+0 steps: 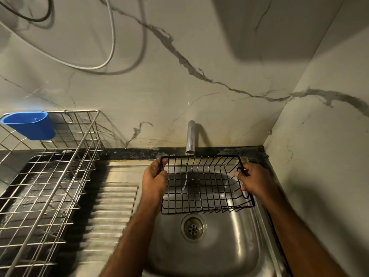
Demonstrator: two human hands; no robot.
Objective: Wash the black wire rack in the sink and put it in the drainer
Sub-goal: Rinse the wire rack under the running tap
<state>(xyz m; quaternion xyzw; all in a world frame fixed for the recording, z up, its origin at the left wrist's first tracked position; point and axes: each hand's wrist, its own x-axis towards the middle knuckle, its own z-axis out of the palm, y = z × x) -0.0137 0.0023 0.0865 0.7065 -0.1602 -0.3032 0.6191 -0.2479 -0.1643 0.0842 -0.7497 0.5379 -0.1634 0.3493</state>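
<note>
Two hands: both grip the black wire rack (205,184), holding it above the sink basin just under the tap (190,136).
Biggest risk: a wet rack slipping from the fingers and clattering into the steel sink (229,254); from where I stand only the thin side wires are held, so soap or water would loosen that hold.
Next risk: carrying it left to the drainer (50,176), a corner could catch the drainer's raised wire wall or knock the blue cup (30,125) off its rim.
Smaller risk: water running off the rack onto the dark surface (139,151) behind the sink.
Water: a thin stream seems to fall from the spout through the rack, though it is faint and I would not swear to it.
Drainer: silver wire, standing on the surface left of the ribbed draining board (111,206); nothing visible in it.
Sink: holds no dishes; only the drain strainer (193,227) shows at the bottom.
Black wire rack: nothing in it.
Blue cup: hooked on the drainer's far corner; appears to hold nothing, though its depth is in shadow.
Left hand (154,176): fingers curled round the rack's left edge wire, thumb on top.
Right hand (253,179): fingers pinching the right edge near its loop handle.
</note>
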